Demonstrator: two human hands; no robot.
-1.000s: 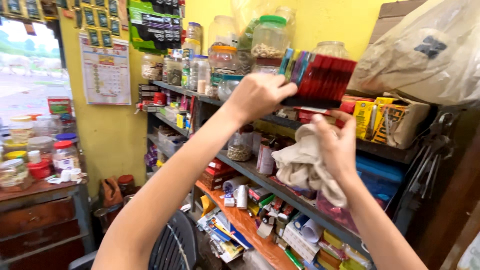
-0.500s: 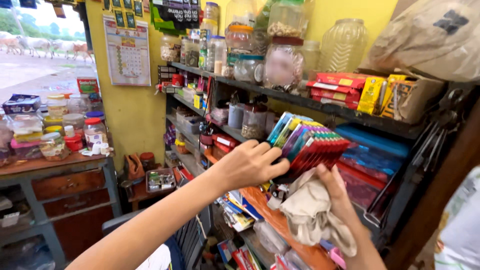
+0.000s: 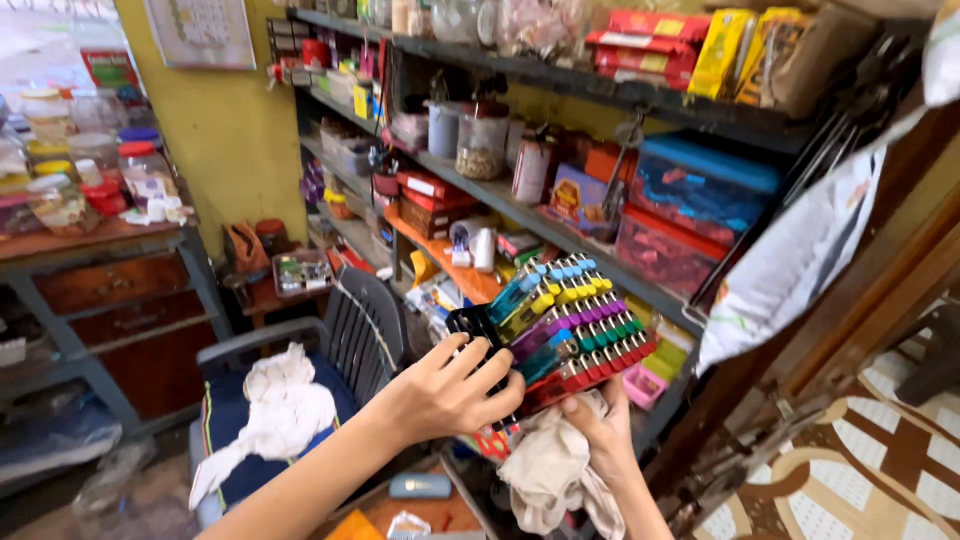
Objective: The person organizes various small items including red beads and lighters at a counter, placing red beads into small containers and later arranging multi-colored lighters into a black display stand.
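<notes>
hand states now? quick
Left hand: closed on the stack of colourful packs.
Right hand: closed under the same stack, holding a cloth.

The left hand (image 3: 450, 392) and the right hand (image 3: 598, 428) meet low in the middle, in front of the shelves (image 3: 560, 235) that run along the wall from upper left to right. Between them, a card of small packets (image 3: 565, 320) stands just above both hands; the left hand grips its left edge, the right hand holds it from below with a cloth (image 3: 548, 478) bunched under it. Left of the hands, a chair (image 3: 340, 335) carries another cloth (image 3: 280, 405) on its seat. Further left stands a desk (image 3: 100, 275) with jars (image 3: 95, 170) on top. A bag (image 3: 800, 270) hangs to the right of the shelves
</notes>
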